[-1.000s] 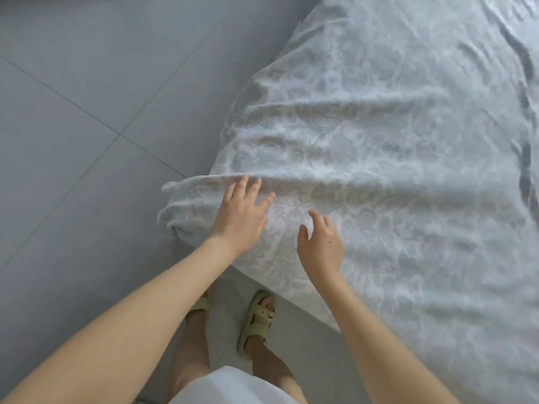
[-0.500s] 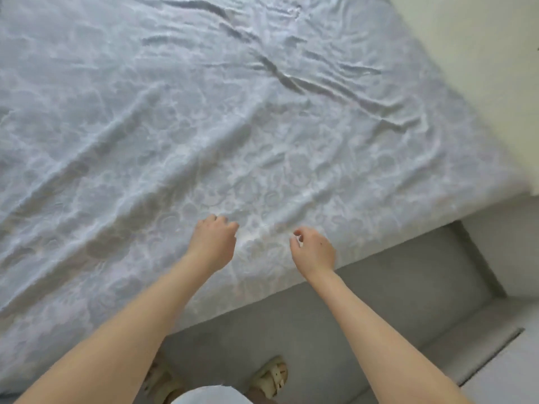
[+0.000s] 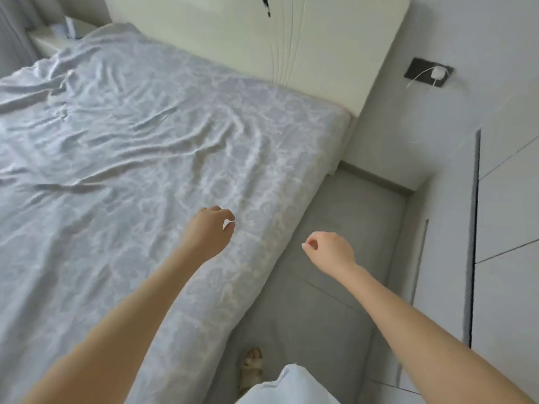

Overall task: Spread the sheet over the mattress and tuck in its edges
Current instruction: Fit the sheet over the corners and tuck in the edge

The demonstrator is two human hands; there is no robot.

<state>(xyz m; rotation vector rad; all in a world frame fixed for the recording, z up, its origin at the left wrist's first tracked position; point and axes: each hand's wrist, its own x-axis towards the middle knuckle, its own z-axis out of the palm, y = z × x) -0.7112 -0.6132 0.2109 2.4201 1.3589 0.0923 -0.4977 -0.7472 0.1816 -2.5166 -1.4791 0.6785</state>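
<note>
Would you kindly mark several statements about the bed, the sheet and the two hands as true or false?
1. The pale blue-grey patterned sheet is wrinkled. True.
2. The right hand grips the sheet's edge. False: it holds nothing and is above the grey floor.
3. The left hand is above the sheet. True.
4. A pillow rests against the cream headboard. False: no pillow shows there.
5. A white plug sits in the dark wall socket. True.
</note>
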